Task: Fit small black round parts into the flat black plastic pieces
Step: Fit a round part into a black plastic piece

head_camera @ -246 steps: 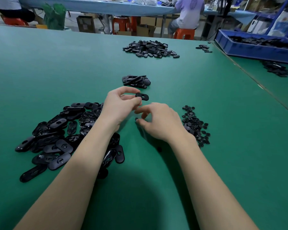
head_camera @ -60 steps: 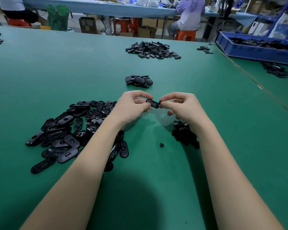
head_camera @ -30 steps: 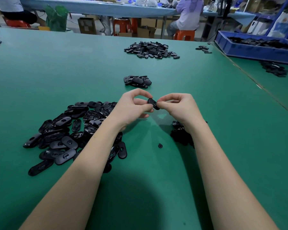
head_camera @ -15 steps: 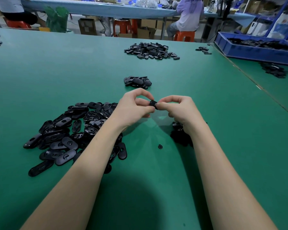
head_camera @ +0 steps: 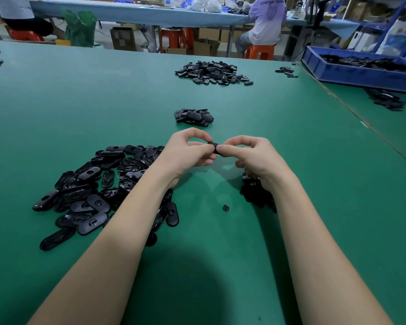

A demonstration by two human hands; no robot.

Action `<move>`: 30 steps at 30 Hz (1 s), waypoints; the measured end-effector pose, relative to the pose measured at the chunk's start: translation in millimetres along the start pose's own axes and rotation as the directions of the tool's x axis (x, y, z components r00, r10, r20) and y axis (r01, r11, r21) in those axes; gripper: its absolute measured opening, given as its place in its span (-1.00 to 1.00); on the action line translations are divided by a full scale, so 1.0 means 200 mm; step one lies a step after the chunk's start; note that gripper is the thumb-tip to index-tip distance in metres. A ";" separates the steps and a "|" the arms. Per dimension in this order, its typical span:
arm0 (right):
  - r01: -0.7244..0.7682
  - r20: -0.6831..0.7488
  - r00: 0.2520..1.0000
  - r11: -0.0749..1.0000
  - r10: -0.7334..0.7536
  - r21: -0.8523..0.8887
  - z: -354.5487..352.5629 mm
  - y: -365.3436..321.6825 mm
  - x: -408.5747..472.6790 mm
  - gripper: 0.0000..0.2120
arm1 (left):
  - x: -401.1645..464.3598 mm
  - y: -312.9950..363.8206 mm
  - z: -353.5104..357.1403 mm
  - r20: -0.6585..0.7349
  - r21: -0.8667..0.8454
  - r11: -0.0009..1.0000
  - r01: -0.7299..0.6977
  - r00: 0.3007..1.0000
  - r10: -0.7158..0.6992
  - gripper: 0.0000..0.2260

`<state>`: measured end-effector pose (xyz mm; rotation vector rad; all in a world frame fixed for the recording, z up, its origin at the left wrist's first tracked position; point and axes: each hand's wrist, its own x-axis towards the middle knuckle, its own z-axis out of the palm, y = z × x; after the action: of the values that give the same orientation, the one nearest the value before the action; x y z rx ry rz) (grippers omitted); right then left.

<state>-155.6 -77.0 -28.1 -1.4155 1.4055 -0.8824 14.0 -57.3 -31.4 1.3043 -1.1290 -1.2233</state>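
Flat piece [head_camera: 213,145], black, sat pinched between my 2 hands above the green table [head_camera: 56,102], only a sliver of it showing between the fingertips. My left hand [head_camera: 186,152] gripped its left end, thumb and forefinger curled together on it. My right hand [head_camera: 251,156] gripped its right end the same way, the other fingers [head_camera: 240,164] curled under. I could not tell whether a round part sat in the piece; the fingers hid it.

Left of my left fingers, partly under that forearm, lay the big heap [head_camera: 99,186] of flat oval pieces. Beneath my right wrist lay the small pile [head_camera: 256,193] of round parts, mostly hidden by the arm. 1 loose round part [head_camera: 225,208] lay on the table nearer me than both hands, between the forearms and just left of that pile.

Just beyond my fingertips was a small cluster [head_camera: 193,117] of pieces. Farther beyond lay a bigger pile [head_camera: 212,72], and a few pieces [head_camera: 286,72] to its right. Far right of my right hand stood a blue tray [head_camera: 352,72] of black parts, with another dark pile [head_camera: 386,99] near it. Past the table's far edge a person [head_camera: 266,22] sat on an orange stool [head_camera: 259,52].
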 end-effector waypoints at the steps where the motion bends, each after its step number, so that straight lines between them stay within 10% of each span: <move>1: -0.002 0.005 1.000 1.000 0.002 -0.001 0.00 0.00 0.00 -0.85 | 0.00 0.00 0.00 -0.004 -0.001 1.000 0.004 1.000 -0.004 -0.89; 30: 0.123 -0.048 0.991 0.992 -0.125 -0.026 0.02 0.04 0.05 -0.88 | 0.00 -0.02 0.03 0.014 -0.083 0.994 0.066 0.998 -0.065 -0.88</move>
<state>-153.8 -85.1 -38.8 -1.5205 1.3799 -0.9900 8.3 -56.6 -35.0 1.2817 -1.0391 -1.3135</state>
